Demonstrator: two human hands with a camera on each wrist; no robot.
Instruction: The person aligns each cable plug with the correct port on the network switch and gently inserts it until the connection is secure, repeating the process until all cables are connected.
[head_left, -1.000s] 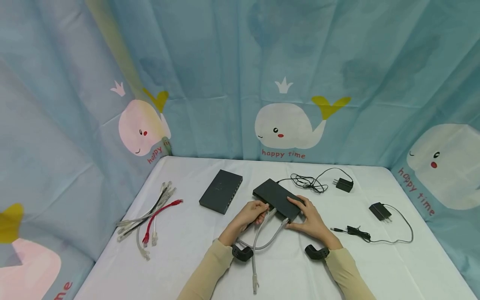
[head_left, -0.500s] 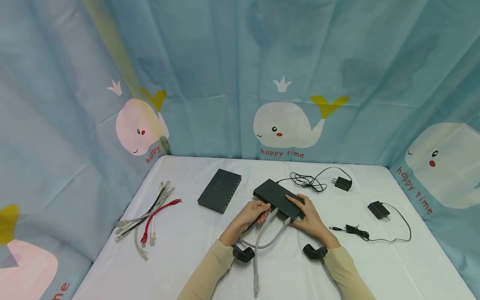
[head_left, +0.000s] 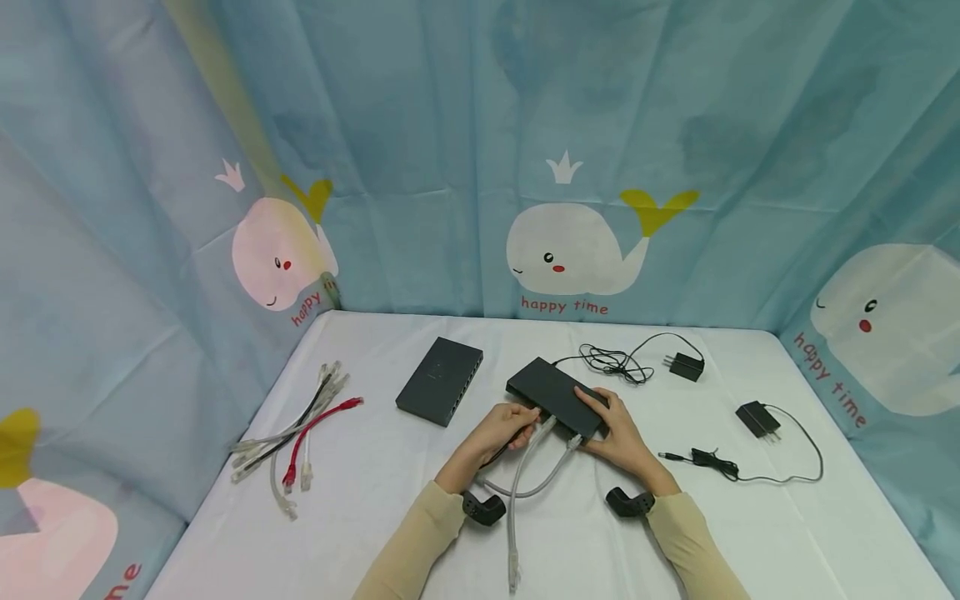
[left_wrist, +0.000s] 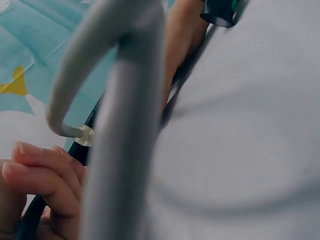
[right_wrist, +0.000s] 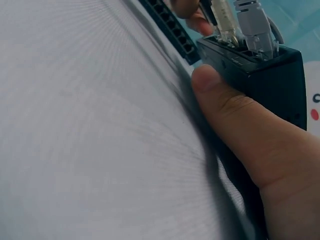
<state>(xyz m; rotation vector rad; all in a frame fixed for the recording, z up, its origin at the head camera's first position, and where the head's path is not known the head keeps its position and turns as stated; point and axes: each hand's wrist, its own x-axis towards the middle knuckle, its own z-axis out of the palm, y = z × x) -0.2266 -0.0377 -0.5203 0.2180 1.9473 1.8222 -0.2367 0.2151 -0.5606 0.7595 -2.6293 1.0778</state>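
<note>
A black network switch (head_left: 551,390) is tilted at the middle of the table, its row of ports facing the person. My right hand (head_left: 621,437) grips its right end, fingers on top and thumb (right_wrist: 225,102) along the lower side. Two grey network cables run from the port side; their clear plugs (right_wrist: 260,42) sit in ports in the right wrist view. At the ports left of them, my left hand (head_left: 504,429) pinches a black network cable (head_left: 492,458) with curled fingers. Its plug end is hidden by the fingers. One grey cable (head_left: 513,525) trails toward the table's front.
Another black switch (head_left: 440,382) lies to the left. Further left is a pile of network cables (head_left: 296,437), one red (head_left: 311,432). A power adapter (head_left: 686,367) with coiled lead sits behind right, its cord reaching the held switch. Another adapter (head_left: 759,420) lies far right.
My right thumb has slid further under the switch's end. My left hand has shifted slightly right along the port side, and the grey cable's free end has moved a little toward the front.
</note>
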